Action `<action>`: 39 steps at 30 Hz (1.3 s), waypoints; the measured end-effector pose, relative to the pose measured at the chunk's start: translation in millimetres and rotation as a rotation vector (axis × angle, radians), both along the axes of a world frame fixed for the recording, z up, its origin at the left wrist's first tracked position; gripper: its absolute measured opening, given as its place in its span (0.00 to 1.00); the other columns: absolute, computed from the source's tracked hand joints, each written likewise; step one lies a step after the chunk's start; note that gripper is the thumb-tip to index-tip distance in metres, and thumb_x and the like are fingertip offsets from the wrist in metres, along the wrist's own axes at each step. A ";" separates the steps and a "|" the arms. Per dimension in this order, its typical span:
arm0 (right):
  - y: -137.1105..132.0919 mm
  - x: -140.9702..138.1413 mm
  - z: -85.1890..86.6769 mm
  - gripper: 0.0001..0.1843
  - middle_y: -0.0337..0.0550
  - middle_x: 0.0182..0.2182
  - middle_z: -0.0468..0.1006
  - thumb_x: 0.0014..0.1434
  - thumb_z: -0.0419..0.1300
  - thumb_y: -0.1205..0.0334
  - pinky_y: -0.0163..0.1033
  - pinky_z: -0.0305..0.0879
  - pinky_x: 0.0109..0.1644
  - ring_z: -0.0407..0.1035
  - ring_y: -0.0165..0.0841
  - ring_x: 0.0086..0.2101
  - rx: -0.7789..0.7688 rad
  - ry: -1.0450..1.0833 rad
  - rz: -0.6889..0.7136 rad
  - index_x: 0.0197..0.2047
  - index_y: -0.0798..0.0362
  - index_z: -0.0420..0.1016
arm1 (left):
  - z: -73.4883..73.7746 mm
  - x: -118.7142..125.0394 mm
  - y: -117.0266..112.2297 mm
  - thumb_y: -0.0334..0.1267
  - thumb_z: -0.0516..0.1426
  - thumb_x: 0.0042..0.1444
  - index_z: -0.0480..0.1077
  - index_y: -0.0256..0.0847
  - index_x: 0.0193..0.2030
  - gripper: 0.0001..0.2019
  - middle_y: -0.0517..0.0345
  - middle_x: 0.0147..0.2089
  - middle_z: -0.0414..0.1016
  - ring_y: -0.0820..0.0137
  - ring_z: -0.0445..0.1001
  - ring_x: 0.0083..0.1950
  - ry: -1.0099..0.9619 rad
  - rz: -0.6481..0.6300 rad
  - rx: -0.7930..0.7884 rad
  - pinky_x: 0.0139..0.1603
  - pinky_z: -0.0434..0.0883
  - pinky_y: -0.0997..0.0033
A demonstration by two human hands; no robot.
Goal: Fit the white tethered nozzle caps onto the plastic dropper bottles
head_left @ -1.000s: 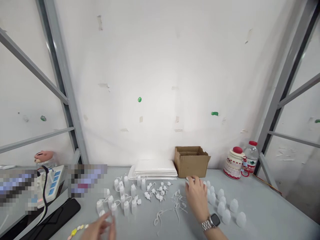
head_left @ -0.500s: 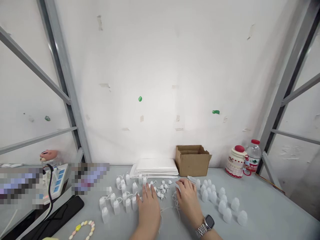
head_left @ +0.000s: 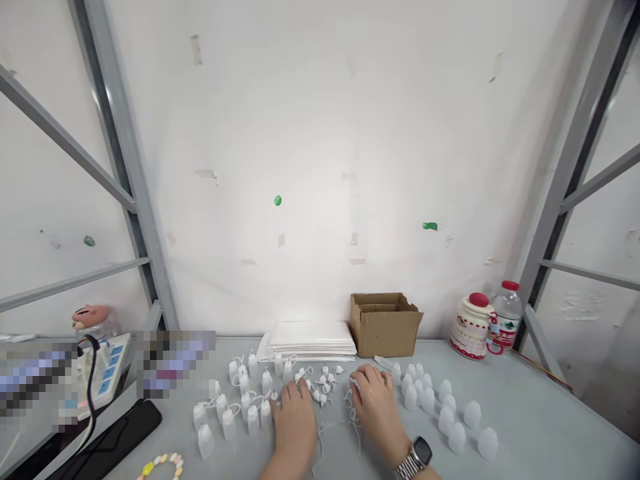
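My left hand [head_left: 295, 420] lies with its fingers stretched out and apart. Its thumb is beside small white bottles [head_left: 253, 420] that have looped straps, and its fingertips reach a cluster of small white pointed caps [head_left: 323, 383]. My right hand [head_left: 377, 403] wears a watch and has its fingers bent downward, thumb and index close together. A small pale thing shows at their tips, too little of it to name. Thin white straps [head_left: 356, 427] lie on the table between my hands. Several frosted, dome-shaped covers [head_left: 447, 421] stand to the right of my right hand.
Behind my hands are a stack of white flat packs [head_left: 310, 340] and an open cardboard box [head_left: 387, 333]. At the right back stand a cream jar [head_left: 471, 330] and a plastic bottle [head_left: 507, 320]. A black phone [head_left: 113, 440], a bead bracelet [head_left: 165, 460] and a power strip [head_left: 107, 377] lie left.
The view has shifted slightly, so things sit a little lower in the picture. Both hands stay in nearly the same places among the small white parts.
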State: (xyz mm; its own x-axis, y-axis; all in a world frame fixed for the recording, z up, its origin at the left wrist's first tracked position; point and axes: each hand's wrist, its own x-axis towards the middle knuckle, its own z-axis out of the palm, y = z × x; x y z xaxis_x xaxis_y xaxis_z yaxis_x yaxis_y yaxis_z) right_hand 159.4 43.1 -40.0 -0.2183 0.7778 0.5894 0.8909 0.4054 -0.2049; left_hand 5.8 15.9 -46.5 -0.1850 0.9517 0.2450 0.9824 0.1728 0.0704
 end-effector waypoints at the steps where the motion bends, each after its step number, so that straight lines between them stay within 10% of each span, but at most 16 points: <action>1: 0.0 0.1 -0.3 0.13 0.43 0.34 0.72 0.56 0.48 0.76 0.44 0.51 0.45 0.65 0.36 0.36 -0.003 -0.001 -0.001 0.33 0.52 0.70 | -0.4 -0.7 0.3 0.21 0.42 0.52 0.63 0.32 0.55 0.24 0.38 0.52 0.70 0.55 0.67 0.53 -0.026 -0.009 -0.012 0.54 0.59 0.45; 8: 1.3 0.3 -2.4 0.12 0.42 0.33 0.73 0.55 0.51 0.76 0.44 0.51 0.46 0.66 0.36 0.36 -0.073 -0.009 -0.013 0.32 0.51 0.70 | -6.5 0.0 1.6 0.22 0.43 0.50 0.61 0.32 0.57 0.26 0.43 0.57 0.66 0.62 0.62 0.58 -0.155 -0.121 -0.078 0.58 0.56 0.63; 17: -1.9 -1.9 -4.3 0.13 0.44 0.35 0.74 0.57 0.49 0.75 0.45 0.53 0.48 0.66 0.37 0.39 -0.181 0.065 0.080 0.35 0.52 0.72 | 4.8 3.2 -9.0 0.29 0.42 0.52 0.65 0.37 0.53 0.22 0.47 0.54 0.68 0.62 0.63 0.56 -0.351 -0.328 -0.011 0.57 0.57 0.61; 26: 23.4 -32.4 7.1 0.17 0.44 0.49 0.70 0.58 0.51 0.68 0.37 0.54 0.52 0.61 0.35 0.49 -0.308 0.102 0.326 0.51 0.50 0.67 | -4.7 1.7 -1.4 0.35 0.45 0.53 0.54 0.27 0.58 0.25 0.36 0.59 0.59 0.56 0.58 0.61 -0.453 -0.069 0.313 0.57 0.59 0.56; 39: 53.8 -59.3 11.0 0.08 0.45 0.37 0.77 0.56 0.55 0.66 0.38 0.53 0.47 0.65 0.37 0.43 -0.374 -0.068 0.305 0.37 0.54 0.75 | -12.0 10.7 6.0 0.29 0.46 0.53 0.37 0.17 0.62 0.32 0.28 0.66 0.43 0.57 0.43 0.67 -0.695 -0.004 0.082 0.64 0.51 0.60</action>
